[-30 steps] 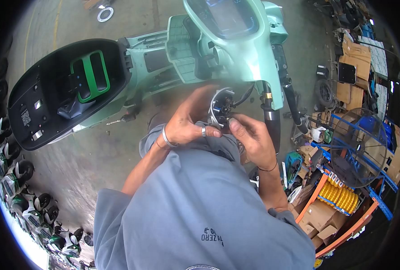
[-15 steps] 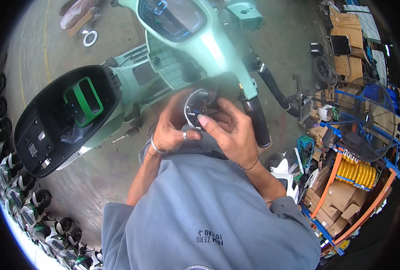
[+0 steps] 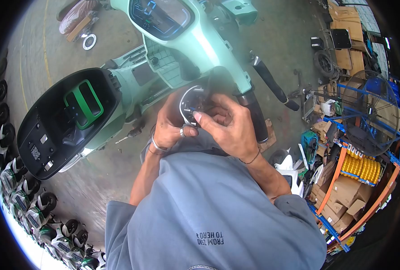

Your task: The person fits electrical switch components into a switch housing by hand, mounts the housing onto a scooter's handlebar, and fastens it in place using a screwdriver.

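Note:
In front of my body, my left hand (image 3: 172, 123) is wrapped round the side of a round dark part with a pale curved rim (image 3: 185, 104). The exact kind of this part cannot be told. My right hand (image 3: 229, 120) is closed at the part's open face, thumb and fingers pinched together. Something small and bluish shows near the thumb tip, too small to name. Just beyond my right hand is the scooter's black handlebar grip (image 3: 256, 119). The mint-green scooter (image 3: 209, 49) stands ahead of me, its display (image 3: 159, 18) lit.
An open black under-seat compartment (image 3: 58, 117) with a green frame (image 3: 84, 104) lies to the left. On the right stand a large fan (image 3: 366, 117) and a blue-orange rack with cardboard boxes (image 3: 348, 193). Several scooters (image 3: 38, 211) line the lower left. A pale ring (image 3: 89, 42) lies on the floor.
The view has shifted slightly, and the scooter's front appears a little farther left and up. Both hands keep hold around the round part; my right fingers have shifted slightly at its face.

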`<state>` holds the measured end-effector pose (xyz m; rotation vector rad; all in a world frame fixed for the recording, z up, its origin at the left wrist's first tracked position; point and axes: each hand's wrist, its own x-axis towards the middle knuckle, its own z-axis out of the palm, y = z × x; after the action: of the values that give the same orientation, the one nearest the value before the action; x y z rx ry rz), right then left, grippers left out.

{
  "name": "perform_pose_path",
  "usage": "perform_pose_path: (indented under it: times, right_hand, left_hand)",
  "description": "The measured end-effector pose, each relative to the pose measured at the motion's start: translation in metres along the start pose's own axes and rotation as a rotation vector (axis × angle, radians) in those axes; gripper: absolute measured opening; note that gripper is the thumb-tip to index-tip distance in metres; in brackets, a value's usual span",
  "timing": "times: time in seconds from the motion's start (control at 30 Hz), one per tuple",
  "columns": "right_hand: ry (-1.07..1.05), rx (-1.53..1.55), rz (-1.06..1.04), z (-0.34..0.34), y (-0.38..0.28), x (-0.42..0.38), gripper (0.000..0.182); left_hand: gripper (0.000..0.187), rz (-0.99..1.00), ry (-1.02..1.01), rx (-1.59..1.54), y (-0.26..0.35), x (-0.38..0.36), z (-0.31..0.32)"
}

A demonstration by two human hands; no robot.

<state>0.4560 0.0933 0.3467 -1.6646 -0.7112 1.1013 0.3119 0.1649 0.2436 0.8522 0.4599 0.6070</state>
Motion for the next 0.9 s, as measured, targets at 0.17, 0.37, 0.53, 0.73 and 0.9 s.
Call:
perform_pose_path:
  times: [0.17,0.37,0.53,0.73,0.9]
  right_hand:
    - [-0.024,-0.044,-0.014,-0.002,-0.001,-0.002,0.029]
    - [-0.042,-0.011,-0.014,-0.001,0.0,-0.002,0.031]
    - [0.085,0.204,0.087,0.011,0.0,-0.002,0.036]
    - [0.084,0.18,0.223,0.01,-0.006,0.003,0.038]
    - [0.109,0.144,0.203,0.012,-0.004,0.003,0.036]
  left_hand:
    - [0.104,-0.028,-0.004,-0.015,0.001,-0.001,-0.002]
    - [0.127,-0.099,0.087,0.009,0.005,0.001,0.003]
    - [0.125,-0.028,0.129,-0.053,0.01,0.003,0.008]
    - [0.106,-0.061,-0.039,-0.014,0.004,-0.002,-0.004]
    - [0.104,-0.069,-0.049,-0.065,0.003,-0.002,-0.002]
